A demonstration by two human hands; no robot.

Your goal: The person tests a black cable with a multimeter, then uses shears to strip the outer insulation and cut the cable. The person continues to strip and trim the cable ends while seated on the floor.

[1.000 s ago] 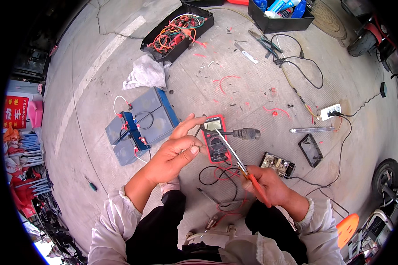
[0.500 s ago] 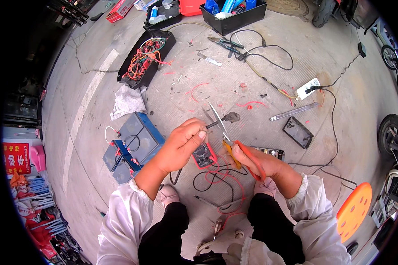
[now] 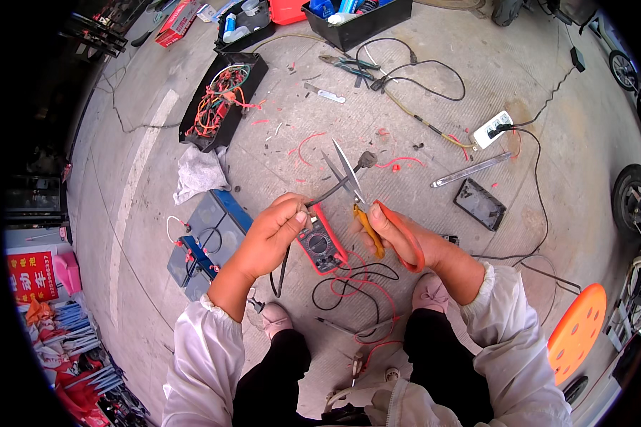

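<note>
My left hand (image 3: 279, 231) is closed around a black cable (image 3: 327, 192), whose plug end (image 3: 367, 159) sticks out to the upper right. In my right hand (image 3: 395, 231) is a pair of scissors (image 3: 349, 171) with orange and yellow handles. Their blades are spread, and the cable passes between them or just behind; which of these I cannot tell. Below the blades a red multimeter (image 3: 320, 244) lies on the ground, with red and black test leads (image 3: 356, 285) looped by my feet. Left of my left hand stands a group of grey and blue batteries (image 3: 217, 231) with short wires.
A black tray of tangled wires (image 3: 224, 99), a grey rag (image 3: 201, 174), pliers (image 3: 349, 65) and a white power strip (image 3: 491, 130) lie farther off. An empty black case (image 3: 480, 204) sits to the right, near an orange stool (image 3: 578, 333). Wire scraps litter the concrete.
The view has shifted slightly. More of the black cable now shows between my left hand and the scissors, and the multimeter is less covered. Both hands keep their holds.
</note>
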